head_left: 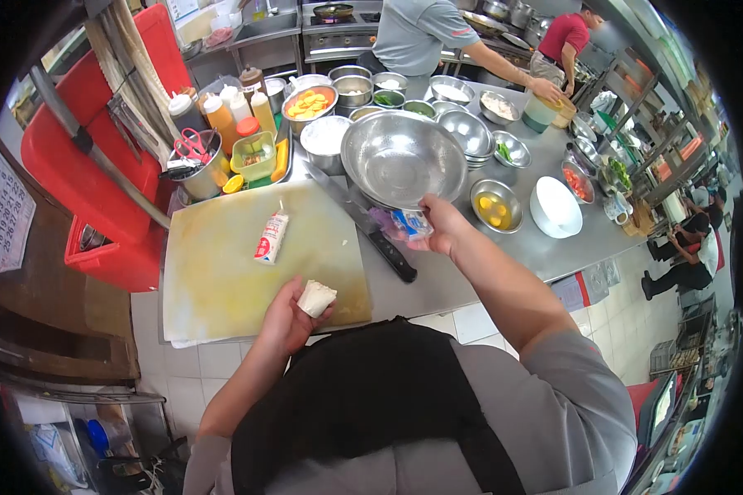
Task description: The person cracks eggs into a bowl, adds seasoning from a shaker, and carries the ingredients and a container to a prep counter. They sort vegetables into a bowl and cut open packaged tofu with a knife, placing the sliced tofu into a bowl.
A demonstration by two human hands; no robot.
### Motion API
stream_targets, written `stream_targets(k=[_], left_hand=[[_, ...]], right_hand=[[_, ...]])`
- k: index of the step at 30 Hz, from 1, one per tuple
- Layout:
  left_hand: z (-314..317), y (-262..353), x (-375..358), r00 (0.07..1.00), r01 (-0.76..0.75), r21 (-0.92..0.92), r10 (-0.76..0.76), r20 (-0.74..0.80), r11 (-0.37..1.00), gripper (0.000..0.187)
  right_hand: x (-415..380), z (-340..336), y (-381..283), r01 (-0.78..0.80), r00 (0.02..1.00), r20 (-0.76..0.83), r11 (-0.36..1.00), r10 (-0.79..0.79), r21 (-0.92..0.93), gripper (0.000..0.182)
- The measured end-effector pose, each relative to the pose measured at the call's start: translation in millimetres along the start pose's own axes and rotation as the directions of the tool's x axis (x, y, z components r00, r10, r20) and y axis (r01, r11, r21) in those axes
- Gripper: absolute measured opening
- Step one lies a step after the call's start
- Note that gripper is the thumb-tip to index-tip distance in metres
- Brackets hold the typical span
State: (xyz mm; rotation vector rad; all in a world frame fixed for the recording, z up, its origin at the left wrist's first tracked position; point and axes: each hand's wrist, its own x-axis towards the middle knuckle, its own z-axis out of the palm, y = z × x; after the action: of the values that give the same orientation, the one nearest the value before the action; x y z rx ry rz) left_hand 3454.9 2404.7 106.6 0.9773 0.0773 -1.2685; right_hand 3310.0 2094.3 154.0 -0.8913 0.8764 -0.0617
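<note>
White tofu block cupped in left hand over cutting board, clear of mess; right hand pinches emptied wrapper beside steel bowl.

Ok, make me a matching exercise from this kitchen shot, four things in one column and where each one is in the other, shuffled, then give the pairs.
Things:
1. white block
2. wrapper
3. tube pack
4. knife

Places:
A. lying on the cutting board
B. in the left hand
C. on the steel counter, between board and big bowl
D. in the right hand

Pairs: 1-B, 2-D, 3-A, 4-C
</note>
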Motion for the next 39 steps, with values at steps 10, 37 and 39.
stream_targets(k=[10,37,39], left_hand=[[1,-5,-6,0.999,-0.025,-0.013,0.025,0.032,1.000,0.040],[-9,13,-17,0.971,-0.238,-0.147,0.239,-0.010,0.960,0.045],[-11,17,-14,0.959,-0.281,-0.145,0.283,-0.008,0.949,0.046]], right_hand=[[31,2,-101,0.277,0.930,-0.144,0.903,-0.338,-0.328,0.035],[-25,27,76,0.526,0.739,0.388,0.112,-0.551,-0.843,0.045],[-56,23,69,0.375,0.927,0.277,0.563,-0.255,-0.736,0.030]])
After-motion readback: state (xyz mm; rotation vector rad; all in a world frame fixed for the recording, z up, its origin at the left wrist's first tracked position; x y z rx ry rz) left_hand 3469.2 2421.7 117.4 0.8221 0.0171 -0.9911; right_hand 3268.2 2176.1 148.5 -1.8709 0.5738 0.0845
